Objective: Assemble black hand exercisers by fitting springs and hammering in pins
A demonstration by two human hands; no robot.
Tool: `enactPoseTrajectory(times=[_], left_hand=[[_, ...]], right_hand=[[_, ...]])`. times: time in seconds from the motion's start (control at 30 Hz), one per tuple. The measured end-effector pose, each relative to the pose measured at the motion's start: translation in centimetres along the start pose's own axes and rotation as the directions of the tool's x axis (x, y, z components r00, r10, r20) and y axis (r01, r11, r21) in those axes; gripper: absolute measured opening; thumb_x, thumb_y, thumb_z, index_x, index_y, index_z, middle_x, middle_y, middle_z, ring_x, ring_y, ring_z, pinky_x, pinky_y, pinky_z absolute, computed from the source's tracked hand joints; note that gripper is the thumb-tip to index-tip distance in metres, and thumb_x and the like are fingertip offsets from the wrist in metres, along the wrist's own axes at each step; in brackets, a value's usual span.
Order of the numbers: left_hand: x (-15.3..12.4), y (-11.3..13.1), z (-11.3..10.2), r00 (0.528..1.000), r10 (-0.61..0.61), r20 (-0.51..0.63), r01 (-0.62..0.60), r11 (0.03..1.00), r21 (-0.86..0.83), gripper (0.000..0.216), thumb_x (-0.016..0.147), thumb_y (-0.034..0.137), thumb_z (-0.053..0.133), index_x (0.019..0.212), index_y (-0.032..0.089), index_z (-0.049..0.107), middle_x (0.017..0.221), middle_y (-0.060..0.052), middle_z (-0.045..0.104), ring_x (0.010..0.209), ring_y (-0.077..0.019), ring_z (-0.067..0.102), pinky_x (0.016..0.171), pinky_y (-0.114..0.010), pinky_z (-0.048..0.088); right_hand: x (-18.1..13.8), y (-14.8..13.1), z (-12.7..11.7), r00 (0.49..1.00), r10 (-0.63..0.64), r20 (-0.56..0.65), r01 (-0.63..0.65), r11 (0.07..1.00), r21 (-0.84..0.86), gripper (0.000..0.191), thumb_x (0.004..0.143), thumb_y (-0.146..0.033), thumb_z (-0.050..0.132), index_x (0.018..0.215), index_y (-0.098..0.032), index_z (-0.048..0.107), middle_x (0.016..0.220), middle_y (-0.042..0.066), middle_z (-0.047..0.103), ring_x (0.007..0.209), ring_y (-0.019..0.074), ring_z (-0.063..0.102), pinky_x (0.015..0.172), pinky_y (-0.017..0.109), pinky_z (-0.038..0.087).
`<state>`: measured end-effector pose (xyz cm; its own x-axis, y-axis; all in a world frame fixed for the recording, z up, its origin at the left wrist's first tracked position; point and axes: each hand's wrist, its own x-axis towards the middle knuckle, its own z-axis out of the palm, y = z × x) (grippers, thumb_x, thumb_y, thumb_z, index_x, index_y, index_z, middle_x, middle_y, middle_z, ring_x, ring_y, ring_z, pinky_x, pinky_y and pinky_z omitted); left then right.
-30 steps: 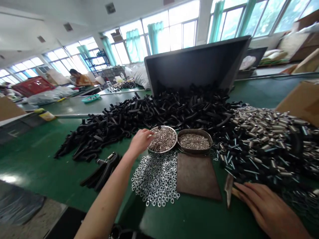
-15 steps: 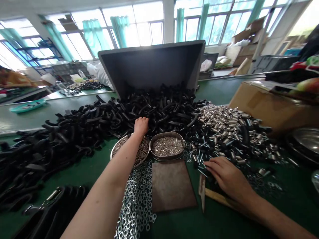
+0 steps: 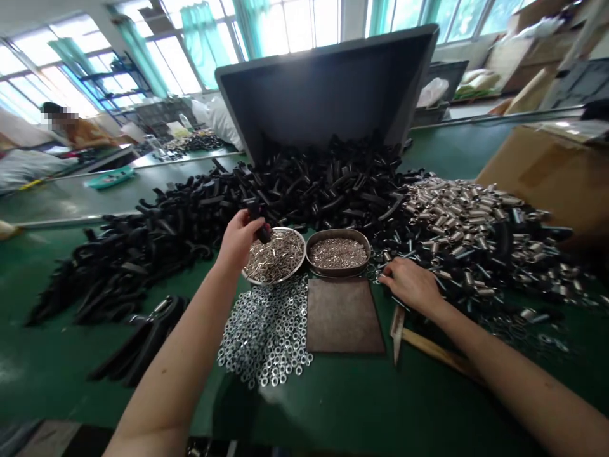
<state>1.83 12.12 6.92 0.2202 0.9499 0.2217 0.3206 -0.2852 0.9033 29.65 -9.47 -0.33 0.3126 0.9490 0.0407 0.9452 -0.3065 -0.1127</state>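
My left hand is closed on a black curved plastic part, held above the left edge of a round dish full of small metal pins. Behind it rises the large heap of black parts. My right hand rests low at the near edge of the springs and screws, its fingertips pinched together beside some thin rings. What lies between those fingertips, if anything, is too small to make out. Just below that hand lies a hammer with a wooden handle, partly under the forearm.
An oval tin of small metal bits stands behind a flat brown plate. Washers spread left of the plate. Springs pile up at right, near a cardboard box. A grey bin lies tipped behind. A co-worker sits far left.
My left hand has come up and back from the black heap with a black part in it. My right hand stays by the screws, its fingertips now nearer the rings. The view has shifted.
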Motion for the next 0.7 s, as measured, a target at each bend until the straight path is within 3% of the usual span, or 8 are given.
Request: enactPoseTrajectory(times=[0.07,0.13,0.27,0.33,0.4,0.5,0.63,0.7], left_hand=[[-3.9,-0.9,-1.9,0.986,-0.165,0.039,0.169,0.945,-0.279,0.032,0.070,0.027,0.056,0.100,0.015,0.056,0.072,-0.001,0.059,0.067,-0.0155,0.060,0.064,-0.028,0.047],[-7.8,-2.1,-3.0,0.966,-0.260,0.014,0.249,0.909,-0.333,0.028,0.064,0.027,0.063,0.089,0.016,0.058,0.063,0.003,0.055,0.056,-0.0118,0.054,0.057,-0.024,0.043],[-13.7,-4.1,-2.3,0.971,-0.193,0.139,0.174,0.975,0.141,0.018,0.068,0.033,0.066,0.077,0.017,0.064,0.064,0.001,0.059,0.059,-0.0139,0.054,0.058,-0.025,0.041],[-15.2,-4.4,-0.9,0.962,-0.127,0.241,0.000,0.885,0.465,0.010,0.075,0.027,0.059,0.077,0.019,0.065,0.077,-0.003,0.064,0.071,-0.0173,0.059,0.066,-0.027,0.043],[-15.9,-4.4,0.5,0.953,-0.106,0.285,-0.126,0.716,0.686,0.013,0.077,0.017,0.052,0.075,0.019,0.064,0.084,-0.006,0.065,0.078,-0.0190,0.061,0.069,-0.028,0.043],[-16.3,-4.1,1.9,0.953,-0.113,0.281,-0.161,0.599,0.785,0.021,0.076,0.009,0.046,0.081,0.019,0.063,0.090,-0.008,0.065,0.081,-0.0212,0.062,0.069,-0.029,0.042],[-16.6,-4.0,2.1,0.946,-0.071,0.316,-0.221,0.572,0.790,0.026,0.076,0.007,0.046,0.090,0.020,0.063,0.091,-0.008,0.066,0.086,-0.0235,0.062,0.068,-0.030,0.043],[-16.7,-3.7,1.9,0.948,-0.028,0.318,-0.229,0.637,0.736,0.027,0.075,0.006,0.047,0.090,0.020,0.065,0.092,-0.007,0.067,0.087,-0.0227,0.062,0.071,-0.030,0.043]], right_hand=[[0.1,0.3,0.0,0.999,0.024,-0.026,-0.022,0.996,0.085,0.020,0.087,-0.031,0.048,0.083,-0.017,0.062,0.092,0.011,0.065,0.092,0.0265,0.060,0.071,0.035,0.046],[-0.3,0.3,0.0,0.993,0.093,-0.078,-0.070,0.964,0.257,0.019,0.087,-0.030,0.046,0.092,-0.016,0.058,0.093,0.012,0.066,0.088,0.0259,0.062,0.074,0.036,0.046],[-2.7,-1.3,-0.5,0.989,0.110,-0.101,-0.025,0.789,0.614,0.022,0.087,-0.036,0.047,0.101,-0.019,0.053,0.090,0.008,0.068,0.083,0.0236,0.064,0.072,0.035,0.048],[-4.3,-2.8,-0.8,0.997,0.030,-0.077,0.032,0.714,0.700,0.024,0.087,-0.039,0.049,0.100,-0.020,0.055,0.091,0.007,0.068,0.081,0.0219,0.064,0.071,0.034,0.049],[-5.6,-4.3,-1.1,0.999,-0.029,-0.040,0.049,0.672,0.739,0.025,0.086,-0.041,0.051,0.100,-0.020,0.057,0.092,0.006,0.068,0.079,0.0206,0.064,0.070,0.032,0.049],[-7.0,-5.9,-1.2,0.998,-0.058,-0.001,0.038,0.646,0.762,0.023,0.084,-0.039,0.054,0.097,-0.021,0.060,0.091,0.005,0.068,0.076,0.0200,0.064,0.068,0.031,0.049],[-7.9,-6.8,-0.9,0.999,-0.049,-0.010,0.038,0.604,0.796,0.023,0.082,-0.039,0.057,0.094,-0.020,0.062,0.087,0.005,0.068,0.075,0.0197,0.064,0.064,0.029,0.048],[-8.2,-7.0,-0.8,0.999,-0.047,0.004,0.024,0.561,0.828,0.024,0.081,-0.039,0.058,0.094,-0.020,0.062,0.082,0.004,0.067,0.070,0.0182,0.062,0.060,0.028,0.047]])
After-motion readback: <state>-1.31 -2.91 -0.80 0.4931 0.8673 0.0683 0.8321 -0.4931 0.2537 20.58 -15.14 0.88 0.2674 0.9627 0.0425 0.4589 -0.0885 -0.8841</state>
